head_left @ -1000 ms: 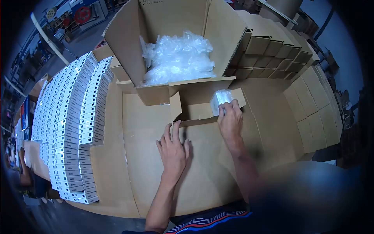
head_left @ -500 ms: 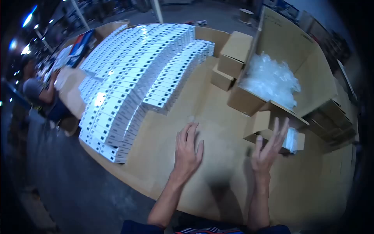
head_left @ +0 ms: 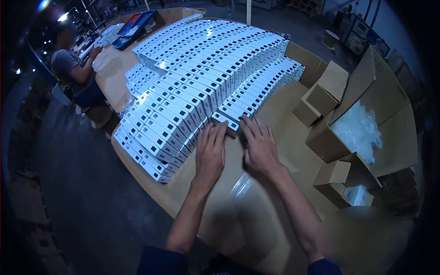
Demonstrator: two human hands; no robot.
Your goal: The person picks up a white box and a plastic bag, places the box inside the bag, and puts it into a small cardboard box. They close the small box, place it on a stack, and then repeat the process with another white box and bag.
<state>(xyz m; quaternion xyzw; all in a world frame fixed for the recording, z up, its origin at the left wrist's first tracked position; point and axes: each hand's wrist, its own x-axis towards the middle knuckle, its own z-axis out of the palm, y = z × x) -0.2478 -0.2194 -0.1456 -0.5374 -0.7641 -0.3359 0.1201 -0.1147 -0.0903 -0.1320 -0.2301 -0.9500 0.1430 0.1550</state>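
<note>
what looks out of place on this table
Nothing much. The white boxes lie in tidy overlapping rows, with the left hand and right hand flat at the nearest one. Only the small brown cartons sit at loose angles.

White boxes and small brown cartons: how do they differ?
White boxes are slim with dark marks; small brown cartons are plain and blockier. White boxes fill long rows; brown cartons are few. The left hand and right hand touch a white box, no brown carton. Both kinds rest on cardboard.
</note>
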